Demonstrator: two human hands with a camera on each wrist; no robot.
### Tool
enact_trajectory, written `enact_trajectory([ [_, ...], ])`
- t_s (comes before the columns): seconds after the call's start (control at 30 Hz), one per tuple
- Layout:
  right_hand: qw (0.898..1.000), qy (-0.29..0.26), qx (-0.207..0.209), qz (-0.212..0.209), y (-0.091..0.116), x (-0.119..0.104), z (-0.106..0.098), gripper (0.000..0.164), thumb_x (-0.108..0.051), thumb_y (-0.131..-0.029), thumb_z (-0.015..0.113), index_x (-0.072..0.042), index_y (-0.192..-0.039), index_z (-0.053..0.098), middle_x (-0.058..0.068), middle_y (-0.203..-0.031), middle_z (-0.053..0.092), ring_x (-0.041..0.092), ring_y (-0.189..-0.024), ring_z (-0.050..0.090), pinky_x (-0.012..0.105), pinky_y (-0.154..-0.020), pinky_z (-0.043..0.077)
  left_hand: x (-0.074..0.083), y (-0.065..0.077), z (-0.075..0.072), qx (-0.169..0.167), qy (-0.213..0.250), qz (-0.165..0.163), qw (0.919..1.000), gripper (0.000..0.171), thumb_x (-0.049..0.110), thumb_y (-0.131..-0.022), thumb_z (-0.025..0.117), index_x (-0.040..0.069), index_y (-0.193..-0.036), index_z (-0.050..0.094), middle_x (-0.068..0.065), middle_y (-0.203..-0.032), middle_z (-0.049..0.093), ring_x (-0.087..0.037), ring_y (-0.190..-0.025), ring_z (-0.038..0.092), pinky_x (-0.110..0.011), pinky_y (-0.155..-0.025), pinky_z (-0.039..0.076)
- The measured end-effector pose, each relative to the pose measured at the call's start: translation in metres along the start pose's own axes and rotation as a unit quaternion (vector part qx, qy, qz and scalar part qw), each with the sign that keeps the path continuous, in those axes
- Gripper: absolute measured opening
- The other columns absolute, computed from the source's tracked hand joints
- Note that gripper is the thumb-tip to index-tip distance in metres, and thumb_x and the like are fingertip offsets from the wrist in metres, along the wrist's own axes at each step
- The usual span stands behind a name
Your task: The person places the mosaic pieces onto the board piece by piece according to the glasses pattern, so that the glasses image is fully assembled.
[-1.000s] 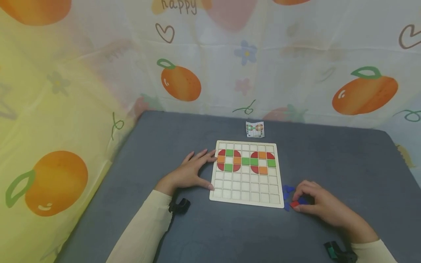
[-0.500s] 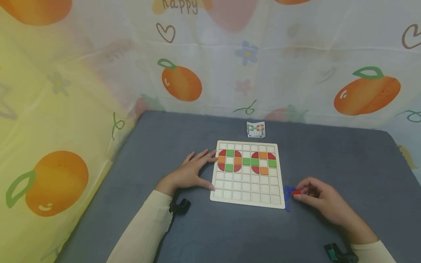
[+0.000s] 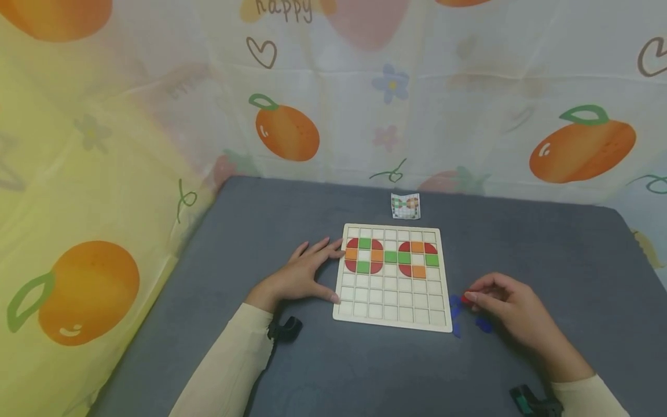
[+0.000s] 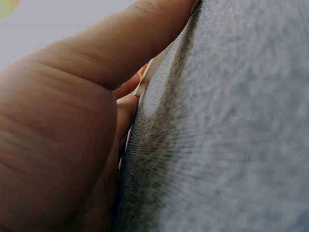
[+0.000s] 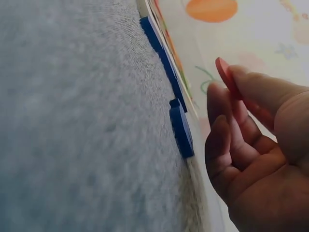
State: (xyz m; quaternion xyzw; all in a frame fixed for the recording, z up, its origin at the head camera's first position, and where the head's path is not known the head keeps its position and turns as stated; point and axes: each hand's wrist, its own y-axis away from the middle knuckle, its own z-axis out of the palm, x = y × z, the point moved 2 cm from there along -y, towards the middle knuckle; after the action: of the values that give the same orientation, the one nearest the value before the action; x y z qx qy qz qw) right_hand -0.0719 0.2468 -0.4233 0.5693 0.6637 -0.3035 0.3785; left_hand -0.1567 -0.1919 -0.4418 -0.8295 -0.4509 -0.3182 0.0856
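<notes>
A pale square grid board [image 3: 391, 295] lies on the grey table, with red, green and orange tiles in two ring shapes across its upper rows. My left hand [image 3: 297, 275] rests at the board's left edge, fingers spread, fingertips and thumb against the rim. Just right of the board, my right hand [image 3: 513, 304] pinches a red tile [image 5: 228, 78] between thumb and fingers, raised off the table in the right wrist view. Below that hand lie several blue pieces [image 5: 181, 128], some close along the board's right edge.
A small printed card [image 3: 405, 206] with a coloured grid pattern lies behind the board. The grey table [image 3: 302, 370] reaches back to a fruit-patterned curtain [image 3: 344, 116]. Black wrist devices [image 3: 285, 329] sit on both wrists.
My right hand has lifted the red tile from among the blue pieces and moved slightly away from me, uncovering a blue piece. The left hand and board have stayed in place.
</notes>
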Motion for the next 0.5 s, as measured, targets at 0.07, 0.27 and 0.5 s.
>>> enact_trajectory([
  [0.07, 1.0, 0.007, 0.0, 0.007, -0.003, -0.004, 0.001, 0.017, -0.022, -0.104, 0.079, -0.006, -0.109, 0.076, 0.001, -0.097, 0.08, 0.019, -0.082, 0.075, 0.028, -0.072, 0.059, 0.0, 0.0, 0.0, 0.002, 0.002, 0.001, 1.0, 0.112, 0.064, -0.076, 0.095, 0.028, -0.169, 0.044, 0.01, -0.18, 0.017, -0.016, -0.165, 0.003, -0.052, -0.128, -0.008],
  [0.27, 0.999, 0.029, -0.02, -0.006, -0.019, -0.013, 0.007, 0.019, -0.021, -0.106, 0.076, -0.007, -0.119, 0.079, 0.002, -0.11, 0.077, 0.016, -0.093, 0.075, 0.024, -0.08, 0.056, 0.0, 0.0, 0.001, 0.002, 0.005, -0.002, 1.0, 0.111, 0.063, -0.077, 0.095, 0.028, -0.169, 0.045, 0.01, -0.179, 0.018, -0.016, -0.165, 0.004, -0.051, -0.128, -0.008],
  [0.5, 0.999, 0.026, -0.038, 0.015, -0.04, -0.018, 0.018, 0.022, -0.023, -0.107, 0.076, -0.004, -0.118, 0.076, 0.003, -0.099, 0.077, 0.021, -0.087, 0.073, 0.03, -0.075, 0.055, 0.002, 0.001, 0.0, 0.003, 0.004, 0.0, 1.0, 0.111, 0.062, -0.077, 0.096, 0.027, -0.169, 0.045, 0.009, -0.18, 0.019, -0.017, -0.165, 0.004, -0.051, -0.128, -0.008],
])
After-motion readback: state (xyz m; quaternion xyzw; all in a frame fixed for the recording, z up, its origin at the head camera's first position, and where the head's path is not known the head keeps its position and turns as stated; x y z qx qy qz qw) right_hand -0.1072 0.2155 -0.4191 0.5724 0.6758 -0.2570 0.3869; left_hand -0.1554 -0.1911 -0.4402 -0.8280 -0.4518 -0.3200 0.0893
